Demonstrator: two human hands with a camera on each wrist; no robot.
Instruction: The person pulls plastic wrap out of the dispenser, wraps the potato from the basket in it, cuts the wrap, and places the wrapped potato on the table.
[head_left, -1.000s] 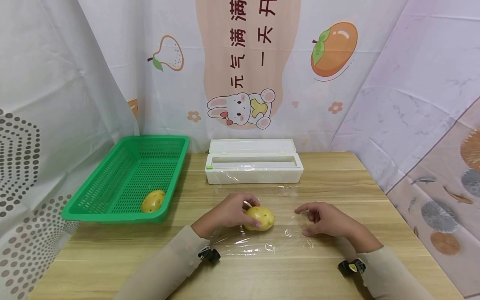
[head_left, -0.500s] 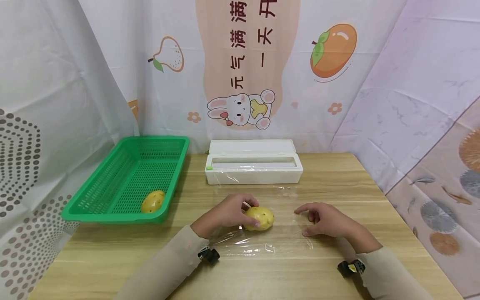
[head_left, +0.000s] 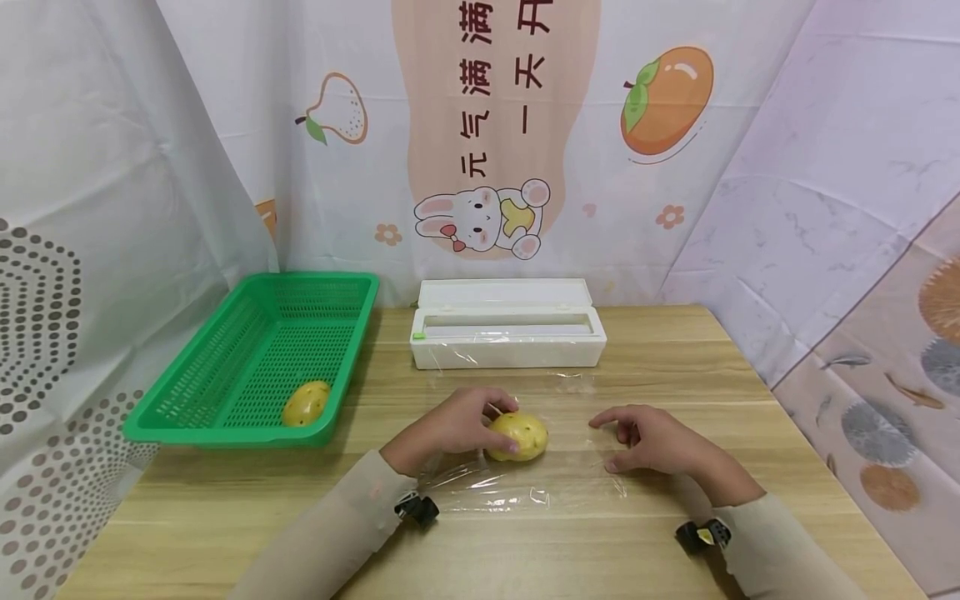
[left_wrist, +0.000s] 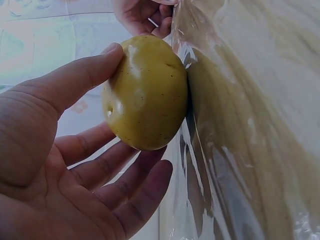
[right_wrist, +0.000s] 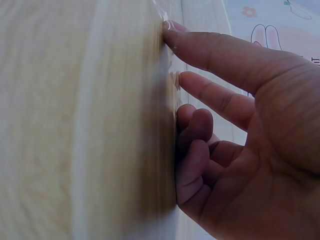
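A yellow potato (head_left: 527,437) lies on a sheet of clear cling film (head_left: 517,497) spread over the table. My left hand (head_left: 468,423) holds the potato from its left side, the thumb across its near face and the fingers behind. In the left wrist view the whole potato (left_wrist: 147,95) shows, sitting right against the shiny film (left_wrist: 225,150). On the film's right part rests my right hand (head_left: 651,440), with nothing in its grasp. Its thumb and index finger stand apart, fingertips at the film, while the other fingers curl loosely, as the right wrist view shows.
A white cling film box (head_left: 510,353) stands open behind the hands, its lid raised and the film running out toward me. To the left, a green basket (head_left: 225,435) holds another potato (head_left: 307,404). Printed curtains (head_left: 337,208) hang behind and beside the wooden table (head_left: 525,558).
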